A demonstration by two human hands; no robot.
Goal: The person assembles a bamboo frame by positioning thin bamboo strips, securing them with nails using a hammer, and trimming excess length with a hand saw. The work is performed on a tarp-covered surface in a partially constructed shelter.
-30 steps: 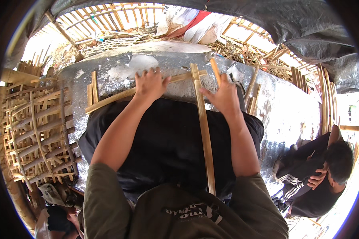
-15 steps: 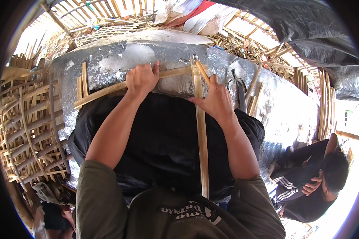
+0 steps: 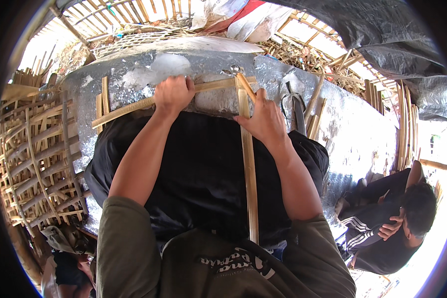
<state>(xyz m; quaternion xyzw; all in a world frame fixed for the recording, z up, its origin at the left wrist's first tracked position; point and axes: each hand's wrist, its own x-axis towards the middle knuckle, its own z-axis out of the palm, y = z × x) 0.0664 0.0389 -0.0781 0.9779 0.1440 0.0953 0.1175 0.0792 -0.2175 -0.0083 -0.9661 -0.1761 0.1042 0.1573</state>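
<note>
Bare hands work above a black cloth (image 3: 193, 169) draped across the worker's lap, bamboo pieces on both sides. The left hand (image 3: 173, 94) is curled into a fist over a crosswise bamboo slat (image 3: 221, 84), its fingertips hidden beneath; the grip appears to keep the strip from sliding, while the slat runs out past the hand on either side.

The right hand (image 3: 264, 116) has its fingers wrapped around the wooden handle of a hammer (image 3: 246, 87), thumb stretched out to a lengthwise bamboo slat (image 3: 250, 179). That thumb probably steadies the strip while the other fingers keep the handle. The hammer's metal head sits ahead of the right hand, just beside the spot where the two slats meet; whether it touches them cannot be told.

The lengthwise slat runs from that meeting point, between the forearms, back toward the worker's body, the cloth likely giving it a soft bed. A rough grey block (image 3: 216, 103) shows between the hands, just below the crosswise slat, perhaps serving as a firm backing.

Short bamboo strips (image 3: 103, 102) lie left of the left hand, and more strips (image 3: 317, 124) rest right of the right hand, seemingly within easy reach. A woven bamboo lattice (image 3: 39, 154) stands farther left; well to the right of the right hand, another person (image 3: 402, 223) sits, hand raised to the head.
</note>
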